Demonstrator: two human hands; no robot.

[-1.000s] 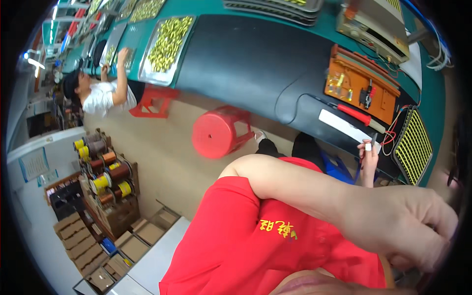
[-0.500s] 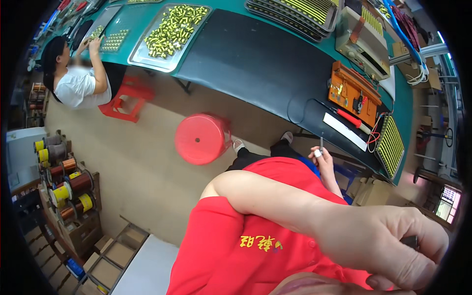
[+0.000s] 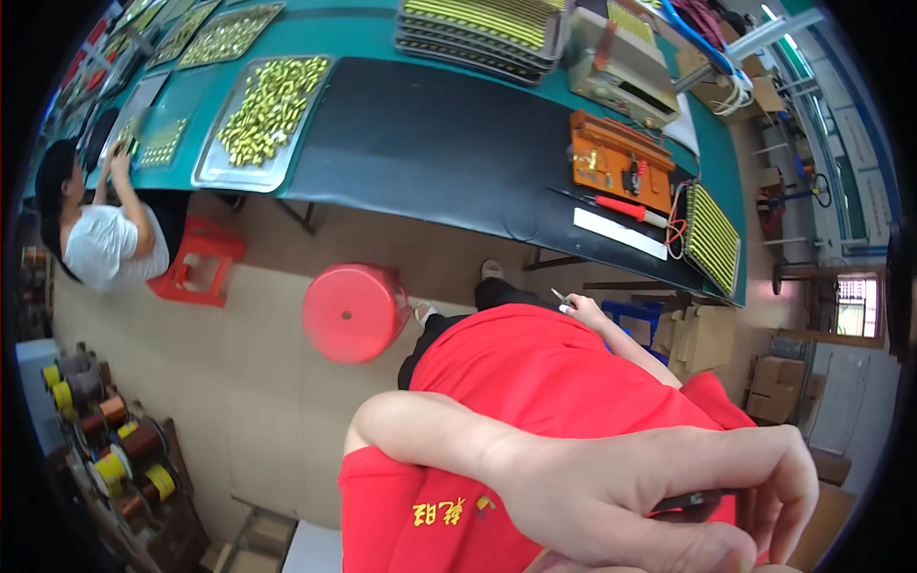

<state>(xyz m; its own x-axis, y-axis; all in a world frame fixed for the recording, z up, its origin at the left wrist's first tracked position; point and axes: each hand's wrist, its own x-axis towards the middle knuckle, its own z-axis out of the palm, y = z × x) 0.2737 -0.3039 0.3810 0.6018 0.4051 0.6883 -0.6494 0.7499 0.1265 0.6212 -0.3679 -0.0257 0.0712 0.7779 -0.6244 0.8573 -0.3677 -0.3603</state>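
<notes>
My left hand (image 3: 630,492) fills the lower right, its arm bent across my red shirt. Its fingers curl around a small dark object (image 3: 690,500), mostly hidden and too little shown to name. Down by my right thigh, my right hand (image 3: 585,312) is closed on a slim pointed metal tool (image 3: 559,295), its tip sticking out past the fingers. White coverings show on fingertips of that hand. Beyond it lies the dark-topped workbench (image 3: 411,134), with a red-handled soldering iron (image 3: 626,209) and a white strip (image 3: 619,233) near its front edge.
An orange tool tray (image 3: 597,177), a beige instrument (image 3: 621,72), stacked trays (image 3: 478,48) and a tray of yellow parts (image 3: 212,173) stand on the bench. A red stool (image 3: 349,313) is at left; a seated co-worker (image 3: 105,239) works beyond. Wire spools (image 3: 112,465) stand lower left.
My view has shifted, so the bench and stool sit further left in the picture. My left hand's fingers have spread somewhat around the dark object. My right hand still holds the pointed tool.
</notes>
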